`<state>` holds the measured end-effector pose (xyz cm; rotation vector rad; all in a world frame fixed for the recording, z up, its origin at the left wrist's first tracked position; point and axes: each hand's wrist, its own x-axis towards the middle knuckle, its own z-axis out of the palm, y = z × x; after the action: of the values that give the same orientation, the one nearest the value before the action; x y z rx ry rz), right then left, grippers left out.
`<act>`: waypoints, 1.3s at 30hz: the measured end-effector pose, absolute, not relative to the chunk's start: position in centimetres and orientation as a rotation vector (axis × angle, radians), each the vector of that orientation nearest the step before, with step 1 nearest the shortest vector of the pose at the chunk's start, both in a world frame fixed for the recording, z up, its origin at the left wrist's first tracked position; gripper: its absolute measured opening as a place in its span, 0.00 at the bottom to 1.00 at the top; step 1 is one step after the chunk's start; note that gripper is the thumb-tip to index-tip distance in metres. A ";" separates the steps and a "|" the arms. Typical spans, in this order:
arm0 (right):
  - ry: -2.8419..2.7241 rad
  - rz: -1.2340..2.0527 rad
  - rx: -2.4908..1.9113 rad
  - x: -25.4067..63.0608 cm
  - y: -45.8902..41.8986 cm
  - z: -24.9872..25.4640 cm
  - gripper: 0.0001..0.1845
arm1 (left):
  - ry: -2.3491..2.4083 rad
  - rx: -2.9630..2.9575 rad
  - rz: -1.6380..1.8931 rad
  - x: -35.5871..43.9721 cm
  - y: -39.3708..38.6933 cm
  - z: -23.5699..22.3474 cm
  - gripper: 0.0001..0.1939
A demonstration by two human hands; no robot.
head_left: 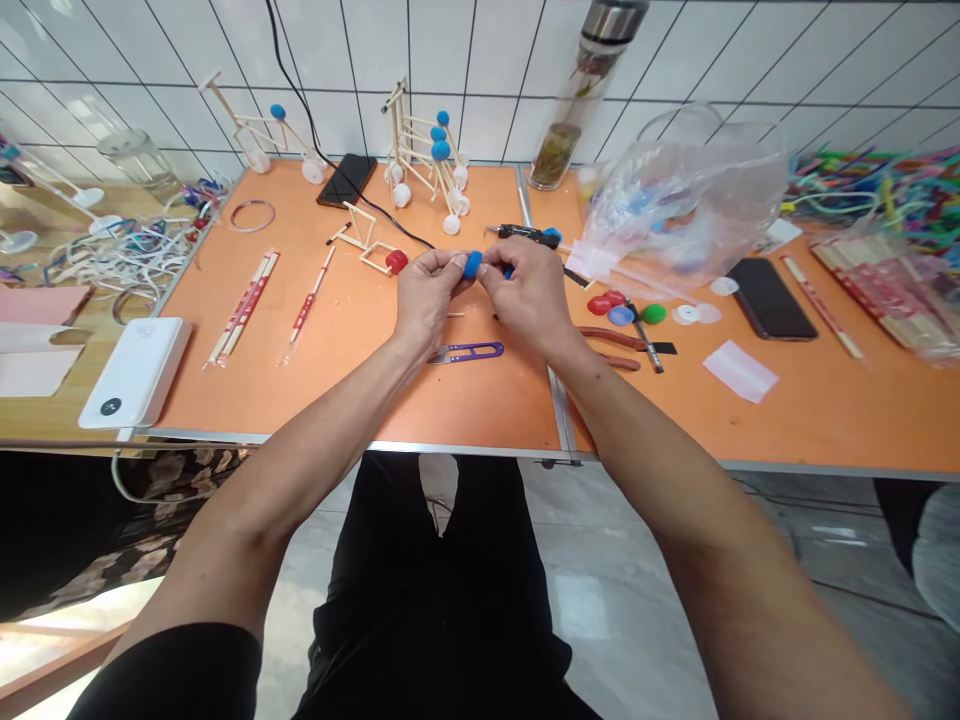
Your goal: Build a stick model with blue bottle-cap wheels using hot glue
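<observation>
A small round blue piece (472, 265), perhaps clay or a cap, is pinched between both hands over the orange table. My left hand (431, 290) grips it from the left with thumb and fingertips. From the right, my right hand (529, 290) closes on its other side, and a second bit of blue shows among those fingers. Just below lie purple-handled thread snips (472, 352). Left of my left hand sits a small stick frame (364, 235) with a red piece (397, 262) on its end. Pliers with brown handles (611, 337) lie partly behind my right wrist.
Stick models with blue balls and white wheels (431, 150) stand at the back near a phone (347, 180). To the right are a glass bottle (577, 110), a plastic bag (682, 200), coloured round pieces (654, 314) and another phone (772, 298). A white power bank (139, 370) lies left.
</observation>
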<state>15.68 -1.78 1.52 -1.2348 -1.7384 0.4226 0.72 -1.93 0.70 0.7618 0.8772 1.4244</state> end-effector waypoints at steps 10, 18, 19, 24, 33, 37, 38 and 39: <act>-1.844 0.464 -1.111 17.6 -0.9 2.6 0.26 | 0.853 0.649 1.316 0.6 -2.5 2.4 0.09; -1.920 0.426 -1.102 18.7 -0.4 2.4 0.25 | 0.827 0.763 1.253 0.0 -2.4 2.2 0.08; -1.924 0.397 -1.117 18.7 -0.4 2.3 0.24 | 0.827 0.783 1.253 0.0 -2.4 2.1 0.09; -1.879 0.417 -1.121 18.2 -0.5 2.1 0.16 | 0.828 0.745 1.292 0.1 -2.3 2.2 0.11; -1.739 0.627 -1.097 17.4 -0.8 2.2 0.25 | 0.800 0.561 1.266 -0.3 -1.3 1.4 0.08; -1.746 0.607 -1.095 17.5 -0.8 2.2 0.16 | 0.777 0.531 1.251 -0.5 -1.1 1.3 0.04; -1.744 0.603 -1.092 17.6 -0.8 2.2 0.13 | 0.774 0.520 1.245 -0.5 -1.1 1.3 0.04; -1.741 0.598 -1.088 17.6 -0.8 2.2 0.11 | 0.773 0.508 1.235 -0.6 -1.1 1.5 0.03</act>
<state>17.59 -0.81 2.20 -1.0883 -1.7407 0.5976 -0.60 -1.08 1.46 0.5085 0.7730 1.2352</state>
